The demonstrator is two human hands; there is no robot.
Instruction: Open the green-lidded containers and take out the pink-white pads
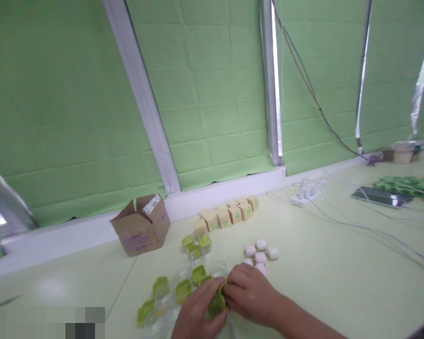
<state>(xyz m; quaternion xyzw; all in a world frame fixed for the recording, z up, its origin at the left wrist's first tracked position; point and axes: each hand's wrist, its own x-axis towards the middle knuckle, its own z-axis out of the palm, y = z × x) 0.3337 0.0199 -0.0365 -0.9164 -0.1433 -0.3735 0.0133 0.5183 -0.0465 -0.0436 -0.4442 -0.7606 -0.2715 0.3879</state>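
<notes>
My left hand point(200, 309) is closed around a green plastic cup point(216, 305), thumb and fingers on its sides. Against the cup's right rim, my right hand point(249, 292) has its fingers bunched together; whatever lies in them is hidden. Left of my hands stand several green cups point(183, 290) with clear plastic parts point(164, 301) among them. Beyond the right hand lies a small group of pale pink and white rounded pieces point(260, 258). Farther back, more green pieces point(195, 251) sit in front of small tan boxes point(224, 218).
An open cardboard box point(141, 228) stands at the back left against the wall ledge. To the right are a white power strip point(306, 194) with trailing cables, a dark phone point(378, 197) and a heap of green pieces point(410, 186). Green blinds point(212, 94) cover the windows.
</notes>
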